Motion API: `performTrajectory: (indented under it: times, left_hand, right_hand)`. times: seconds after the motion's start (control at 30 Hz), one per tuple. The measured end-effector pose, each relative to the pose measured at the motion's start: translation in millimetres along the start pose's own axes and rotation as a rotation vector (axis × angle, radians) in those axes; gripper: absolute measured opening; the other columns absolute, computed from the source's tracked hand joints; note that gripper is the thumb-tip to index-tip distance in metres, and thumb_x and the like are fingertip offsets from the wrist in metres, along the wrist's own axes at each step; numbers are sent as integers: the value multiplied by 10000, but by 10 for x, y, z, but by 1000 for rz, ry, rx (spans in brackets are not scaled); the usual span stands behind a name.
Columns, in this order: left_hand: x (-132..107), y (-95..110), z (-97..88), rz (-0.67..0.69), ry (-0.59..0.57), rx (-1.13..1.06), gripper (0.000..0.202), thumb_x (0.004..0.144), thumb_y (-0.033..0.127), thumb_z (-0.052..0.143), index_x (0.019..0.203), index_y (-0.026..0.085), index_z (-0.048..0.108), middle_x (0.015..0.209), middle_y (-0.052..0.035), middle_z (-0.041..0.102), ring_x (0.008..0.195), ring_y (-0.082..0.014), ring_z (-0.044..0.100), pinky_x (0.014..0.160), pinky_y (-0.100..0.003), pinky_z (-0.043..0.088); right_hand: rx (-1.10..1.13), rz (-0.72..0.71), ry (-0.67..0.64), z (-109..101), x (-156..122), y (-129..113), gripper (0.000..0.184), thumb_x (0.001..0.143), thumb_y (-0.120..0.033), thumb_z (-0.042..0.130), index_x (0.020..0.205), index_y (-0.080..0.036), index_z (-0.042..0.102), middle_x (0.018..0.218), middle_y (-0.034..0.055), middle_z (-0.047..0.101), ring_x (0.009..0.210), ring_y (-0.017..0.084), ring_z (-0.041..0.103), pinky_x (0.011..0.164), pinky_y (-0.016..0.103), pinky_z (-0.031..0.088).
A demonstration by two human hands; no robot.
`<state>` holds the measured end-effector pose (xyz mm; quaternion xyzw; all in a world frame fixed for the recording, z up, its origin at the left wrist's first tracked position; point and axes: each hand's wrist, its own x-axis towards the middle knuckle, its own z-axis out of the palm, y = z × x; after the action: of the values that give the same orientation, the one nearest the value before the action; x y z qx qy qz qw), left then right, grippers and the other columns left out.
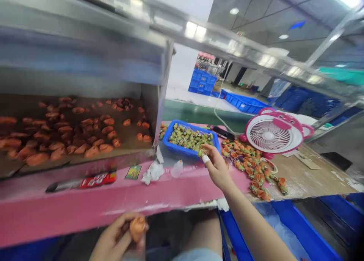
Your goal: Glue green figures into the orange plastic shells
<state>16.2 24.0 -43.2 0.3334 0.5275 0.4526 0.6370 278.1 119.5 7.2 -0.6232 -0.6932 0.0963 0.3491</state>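
My left hand (pixel 116 238) is low in front of the pink bench edge, fingers closed around a small orange toy piece (pixel 138 227). My right hand (pixel 217 168) reaches forward to the near right corner of a blue basket (pixel 178 149) filled with green pieces (pixel 190 137); its fingertips pinch at a green piece on the basket's edge. Finished orange-and-green pieces (pixel 250 166) lie spread on the bench to the right of that hand.
A metal tray (pixel 133 139) at left holds several loose orange pieces (pixel 71 134). A pink-and-white desk fan (pixel 274 134) stands at back right. A crumpled tissue (pixel 153 172), a small bottle (pixel 176 169) and a red wrapper (pixel 98 179) lie on the pink bench. Blue crates (pixel 244 101) stand behind.
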Motion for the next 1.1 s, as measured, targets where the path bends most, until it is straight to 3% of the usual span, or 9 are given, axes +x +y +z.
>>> performTrajectory:
  times: [0.13,0.27,0.43,0.63,1.1]
  left_hand:
    - [-96,130,229,34,-152,-30,91,671,238,592,725,168,567,649,3,628,471,-89,526,486,-206,439]
    - [-142,154,337,46,-238,3,48,720,202,529,744,163,543,628,19,586,452,-80,517,471,-201,424]
    - [-198,173,387,63,-265,59,55,714,207,523,739,164,547,607,30,544,440,-76,483,445,-196,394]
    - [-201,172,418,62,-302,99,44,696,189,525,720,155,541,556,36,524,430,-74,454,445,-193,369]
    - [-184,160,407,37,-284,147,50,707,202,516,703,154,530,535,44,514,420,-72,463,433,-195,386]
  right_hand:
    - [292,-172,-122,-57,-613,-446,215,784,-253,503,993,-203,489,824,14,598,682,104,564,592,218,468]
    - [296,-344,-231,-131,-865,-666,239,742,-191,570,977,-219,538,783,10,620,631,94,569,562,194,462]
    - [189,-435,-296,-143,-932,-713,250,755,-236,568,999,-212,518,705,0,614,562,85,557,531,181,449]
    - [85,-607,-268,-130,-949,-731,261,760,-175,552,1017,-172,504,751,33,619,657,116,584,569,196,458]
    - [-36,-696,-350,-85,-984,-694,329,747,-68,486,1068,-141,471,837,70,612,753,142,580,614,241,476]
